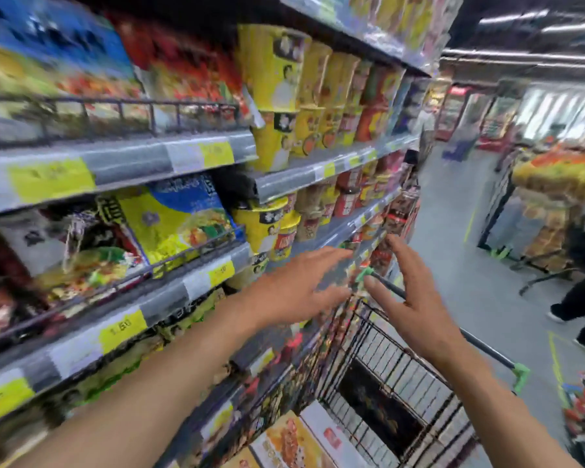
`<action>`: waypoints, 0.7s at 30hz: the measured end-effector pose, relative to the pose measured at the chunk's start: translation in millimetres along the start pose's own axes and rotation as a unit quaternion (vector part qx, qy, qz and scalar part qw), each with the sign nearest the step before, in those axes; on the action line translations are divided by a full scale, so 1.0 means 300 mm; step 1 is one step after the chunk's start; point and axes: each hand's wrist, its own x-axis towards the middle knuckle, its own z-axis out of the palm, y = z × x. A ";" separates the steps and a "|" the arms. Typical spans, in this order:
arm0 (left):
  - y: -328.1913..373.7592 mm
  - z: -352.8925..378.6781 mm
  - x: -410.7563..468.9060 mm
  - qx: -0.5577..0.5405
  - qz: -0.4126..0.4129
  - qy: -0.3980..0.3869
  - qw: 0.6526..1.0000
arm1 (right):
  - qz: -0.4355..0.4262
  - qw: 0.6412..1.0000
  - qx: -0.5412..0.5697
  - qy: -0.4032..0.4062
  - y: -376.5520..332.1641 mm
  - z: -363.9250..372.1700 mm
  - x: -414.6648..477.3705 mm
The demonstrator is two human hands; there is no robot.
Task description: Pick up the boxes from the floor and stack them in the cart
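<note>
Head view: shelves [169, 157] crowd the left, the aisle floor [453, 231] lies open to the right. Left hand [294, 288] and right hand [416, 298] hover spread and empty above the cart [402, 373], whose basket holds boxes [304, 440].

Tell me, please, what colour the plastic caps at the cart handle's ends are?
Bright green, on the cart handle, seen in the head view, the only one.
</note>
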 end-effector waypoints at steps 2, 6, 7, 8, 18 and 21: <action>0.057 -0.071 -0.068 -0.002 -0.003 0.029 1.000 | -0.043 0.999 0.013 0.001 -0.061 -0.037 -0.004; 0.192 -0.195 -0.257 0.009 -0.031 0.092 0.995 | -0.120 0.991 0.052 -0.016 -0.221 -0.111 -0.040; 0.230 -0.217 -0.314 0.015 -0.040 0.109 0.993 | -0.142 0.988 0.056 -0.028 -0.261 -0.129 -0.056; 0.265 -0.235 -0.367 0.019 -0.051 0.122 0.991 | -0.160 0.984 0.060 -0.042 -0.297 -0.141 -0.071; 0.592 -0.339 -1.084 0.113 -0.230 0.225 0.940 | -0.288 0.918 0.200 -0.184 -0.759 -0.079 -0.366; 0.699 -0.356 -1.392 0.135 -0.304 0.264 0.905 | -0.334 0.886 0.221 -0.233 -0.947 -0.011 -0.520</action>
